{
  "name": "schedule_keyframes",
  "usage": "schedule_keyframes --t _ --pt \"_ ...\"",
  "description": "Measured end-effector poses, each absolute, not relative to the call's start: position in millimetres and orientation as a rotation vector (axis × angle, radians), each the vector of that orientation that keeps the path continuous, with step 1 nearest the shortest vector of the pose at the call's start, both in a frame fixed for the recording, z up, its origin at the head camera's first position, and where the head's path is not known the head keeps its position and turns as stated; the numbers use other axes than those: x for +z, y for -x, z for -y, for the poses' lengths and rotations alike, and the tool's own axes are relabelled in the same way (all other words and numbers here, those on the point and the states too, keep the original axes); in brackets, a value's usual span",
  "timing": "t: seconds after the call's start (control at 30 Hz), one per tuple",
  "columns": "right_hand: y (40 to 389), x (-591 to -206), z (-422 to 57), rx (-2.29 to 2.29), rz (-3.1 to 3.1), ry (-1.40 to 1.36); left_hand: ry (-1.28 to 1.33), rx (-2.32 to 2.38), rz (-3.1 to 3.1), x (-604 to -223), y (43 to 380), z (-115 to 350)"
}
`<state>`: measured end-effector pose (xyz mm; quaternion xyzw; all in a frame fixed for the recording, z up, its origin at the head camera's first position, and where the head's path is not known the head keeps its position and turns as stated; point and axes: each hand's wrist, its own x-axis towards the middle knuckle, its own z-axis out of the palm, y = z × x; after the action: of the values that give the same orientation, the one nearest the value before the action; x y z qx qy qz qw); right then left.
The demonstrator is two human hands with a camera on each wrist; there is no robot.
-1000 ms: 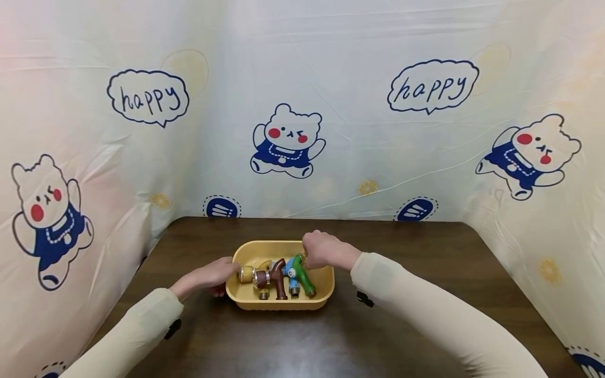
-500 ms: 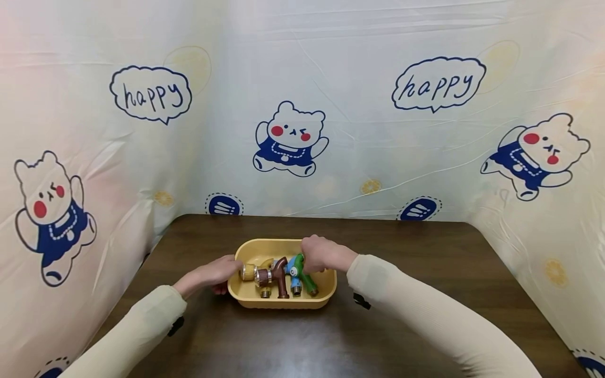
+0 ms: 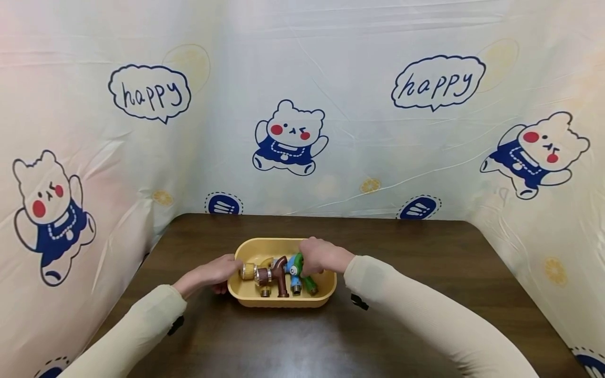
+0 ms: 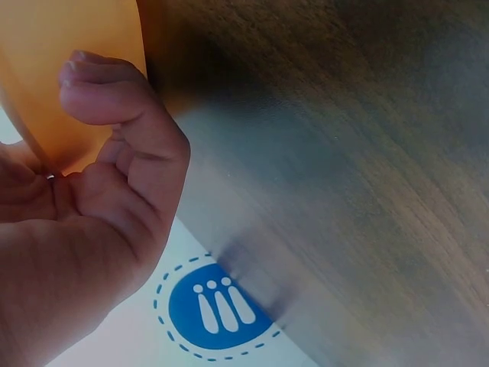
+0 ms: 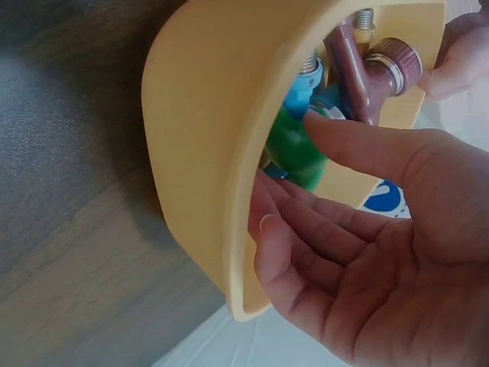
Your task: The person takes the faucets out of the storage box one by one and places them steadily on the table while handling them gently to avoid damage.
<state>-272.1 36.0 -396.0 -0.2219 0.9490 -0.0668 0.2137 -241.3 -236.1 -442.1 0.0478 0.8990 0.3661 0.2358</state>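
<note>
A yellow plastic basin (image 3: 283,303) stands on the table, holding several colourful taps. My left hand (image 3: 215,271) grips its left end, thumb over the rim and fingers curled against the outer wall (image 4: 72,27). Inside, my right hand (image 3: 323,257) holds the green tap (image 5: 294,149), thumb on one side and fingers behind it. The green tap's lower end leans towards the near right. Left of it lie a blue tap (image 3: 295,283), a brown tap (image 3: 281,278) with a ribbed knob, and a yellow tap (image 3: 248,271) partly behind the brown one. The right palm hides part of the basin's right end.
The dark wooden table (image 3: 302,341) extends all round the basin. Pale curtains (image 3: 354,157) printed with bears and "happy" bubbles hang behind and at both sides. Dark straps (image 3: 359,301) show under the sleeves.
My right hand has dipped lower into the basin and closer over the green tap, covering more of it. My left hand stays on the basin's left end.
</note>
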Motion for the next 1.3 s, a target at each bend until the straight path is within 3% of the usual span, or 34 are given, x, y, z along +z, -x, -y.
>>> schedule_keyframes --t 0.33,0.57,0.8,1.03,1.17,1.3 --pt "275 -396 -34 -0.196 -2.62 0.597 -0.135 1.027 -2.439 -446 248 241" --pt "278 -400 -35 -0.242 -2.602 0.569 -0.326 1.05 -2.384 -492 279 269" --pt "278 -407 -37 -0.305 -2.564 0.577 -0.183 1.056 -2.42 -448 248 242" --pt "279 -411 -41 -0.303 -2.58 0.608 -0.291 1.06 -2.403 -470 265 256" --pt "280 -413 -41 -0.33 -2.574 0.61 -0.176 1.032 -2.454 -443 246 238" --pt "280 -414 -42 -0.347 -2.562 0.605 -0.154 1.031 -2.46 -440 242 235"
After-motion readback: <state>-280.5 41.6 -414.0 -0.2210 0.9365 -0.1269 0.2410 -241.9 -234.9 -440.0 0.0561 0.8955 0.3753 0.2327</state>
